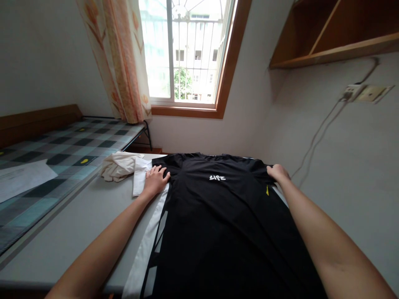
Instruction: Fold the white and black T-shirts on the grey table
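A black T-shirt (215, 224) with white lettering on its chest lies spread over the table, collar toward the window. Along its left side runs a white strip of cloth with grey patches. My left hand (156, 179) rests flat with fingers spread on the shirt's left sleeve, where the sleeve meets a white cuff-like piece. At the right sleeve, my right hand (278, 172) is closed, pinching the sleeve's end near the wall. The shirt's lower part runs out of view at the bottom.
A crumpled cream cloth (120, 167) lies on the grey-white table (77, 232), left of the shirt. Beyond the table's left edge is a bed with a checked cover (93, 143) and a paper sheet (25, 178). Cables (318, 133) hang down the right wall.
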{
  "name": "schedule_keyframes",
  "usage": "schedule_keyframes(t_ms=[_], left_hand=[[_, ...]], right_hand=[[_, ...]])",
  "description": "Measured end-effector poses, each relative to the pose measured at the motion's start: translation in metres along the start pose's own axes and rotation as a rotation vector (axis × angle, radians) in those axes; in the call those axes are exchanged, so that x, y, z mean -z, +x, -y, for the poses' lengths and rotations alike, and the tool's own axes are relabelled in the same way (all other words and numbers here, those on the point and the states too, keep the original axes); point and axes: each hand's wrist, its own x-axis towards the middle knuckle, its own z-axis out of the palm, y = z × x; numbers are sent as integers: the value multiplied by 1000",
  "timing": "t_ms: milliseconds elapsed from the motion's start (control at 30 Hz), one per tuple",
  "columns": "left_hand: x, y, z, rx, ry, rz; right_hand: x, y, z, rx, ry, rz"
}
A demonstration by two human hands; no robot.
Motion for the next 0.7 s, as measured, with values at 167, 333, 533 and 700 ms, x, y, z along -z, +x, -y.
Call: schedule_keyframes(t_ms=[167,333,533,700], left_hand=[[2,0,0,1,-1,6],[0,0,0,1,-11,0],[0,0,1,0,-20,2],[0,0,1,3,-9,-2]], right_hand=[[21,-13,4,-72,55,-20],[27,-20,3,-130,148,255],[20,-14,-8,-87,153,208],[9,-15,-25,-27,1,59]])
